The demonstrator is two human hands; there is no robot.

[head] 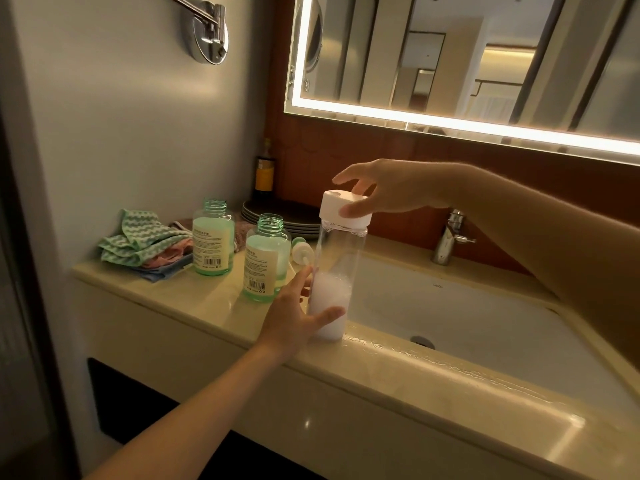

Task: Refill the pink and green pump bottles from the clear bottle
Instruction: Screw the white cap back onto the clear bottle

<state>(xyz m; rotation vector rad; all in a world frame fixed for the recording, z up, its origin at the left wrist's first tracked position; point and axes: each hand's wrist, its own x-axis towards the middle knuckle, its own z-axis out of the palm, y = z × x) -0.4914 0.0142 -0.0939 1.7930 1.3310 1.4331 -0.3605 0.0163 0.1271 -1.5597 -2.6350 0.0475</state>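
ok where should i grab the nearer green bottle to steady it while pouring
Probably best to grip the labelled body of the nearer green bottle, coming from its front left. It stands upright with its threaded neck open, so stay below the shoulder. The clear bottle, held by the left hand and right hand, crowds its right side.

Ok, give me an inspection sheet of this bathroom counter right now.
Surface: beige counter, wet along the sink edge.
Job's things: clear bottle upright, white liquid low inside, white cap on; rear green bottle and front green bottle, necks open; pump head lying beside the front one.
Clutter: folded cloths, stacked plates, dark bottle.
Grippers: left hand holds the clear bottle's lower part; right hand grips the white cap.
Cables: nothing seen.
Surroundings: faucet, lit mirror.
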